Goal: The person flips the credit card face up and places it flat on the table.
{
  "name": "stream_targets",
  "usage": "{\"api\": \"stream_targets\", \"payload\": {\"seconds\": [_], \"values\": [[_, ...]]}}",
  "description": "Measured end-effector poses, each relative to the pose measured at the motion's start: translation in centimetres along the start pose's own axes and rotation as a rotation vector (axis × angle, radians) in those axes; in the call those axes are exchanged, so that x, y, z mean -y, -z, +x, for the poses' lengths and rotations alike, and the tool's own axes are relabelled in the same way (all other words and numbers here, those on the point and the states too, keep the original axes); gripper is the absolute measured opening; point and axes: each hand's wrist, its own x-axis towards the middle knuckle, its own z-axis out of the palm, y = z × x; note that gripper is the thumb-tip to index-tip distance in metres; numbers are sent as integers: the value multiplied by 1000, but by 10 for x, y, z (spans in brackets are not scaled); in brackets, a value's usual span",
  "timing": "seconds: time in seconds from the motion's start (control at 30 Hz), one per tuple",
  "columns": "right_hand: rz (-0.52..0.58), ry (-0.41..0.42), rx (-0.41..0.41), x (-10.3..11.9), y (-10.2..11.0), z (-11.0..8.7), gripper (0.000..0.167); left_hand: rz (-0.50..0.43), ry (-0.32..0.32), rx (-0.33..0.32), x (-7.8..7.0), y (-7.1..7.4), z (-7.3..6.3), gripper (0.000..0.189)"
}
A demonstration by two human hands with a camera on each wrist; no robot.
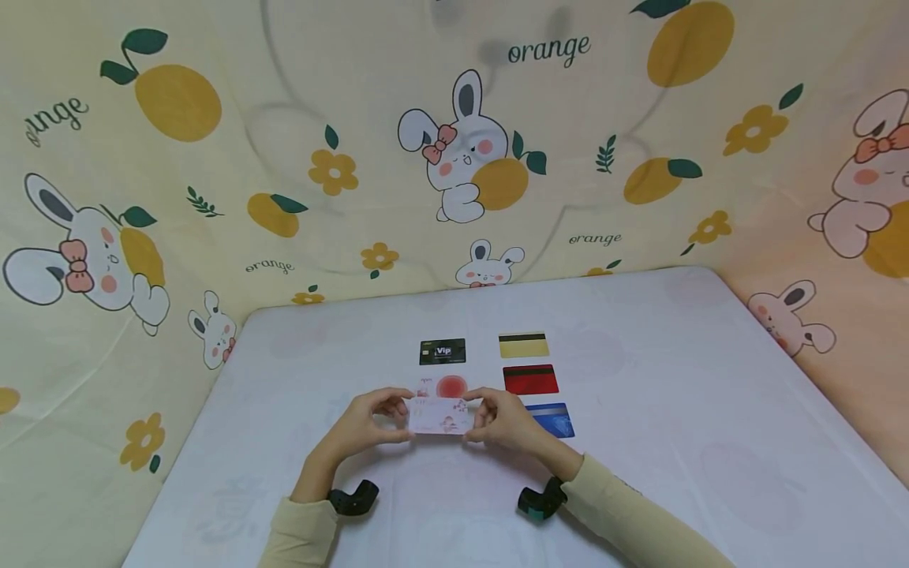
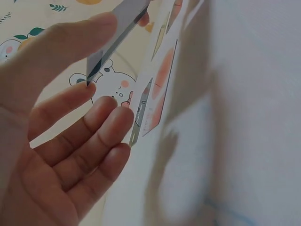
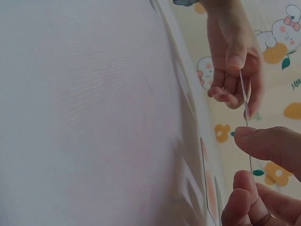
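Both hands hold up one pale pink card (image 1: 439,416) with a small floral print, a little above the table. My left hand (image 1: 371,422) pinches its left end between thumb and index finger, the other fingers loosely bent. At the opposite end, my right hand (image 1: 503,420) pinches it the same way. The wrist views show the card (image 3: 250,160) nearly edge-on, held away from the tabletop. Just behind it lies a white and pink card (image 1: 451,385) with a red round patch, partly covered in the head view.
A black Vip card (image 1: 443,352) lies farther back. To the right, a gold card (image 1: 524,345), a red card (image 1: 531,379) and a blue card (image 1: 555,420) form a column on the white table (image 1: 675,442). The right forearm passes close by the blue one. A patterned cloth (image 1: 568,158) hangs behind.
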Motion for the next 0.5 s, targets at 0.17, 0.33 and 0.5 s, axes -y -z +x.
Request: {"api": "stream_targets", "payload": {"seconds": [0.17, 0.33, 0.5], "values": [[-35, 11, -2, -1, -2, -1, 55, -2, 32, 22, 1, -1, -1, 56], [-43, 14, -1, -2, -2, -2, 55, -8, 37, 39, 2, -2, -2, 56], [-47, -3, 6, -2, -4, -2, 55, -2, 60, 61, 4, -3, -2, 54]]}}
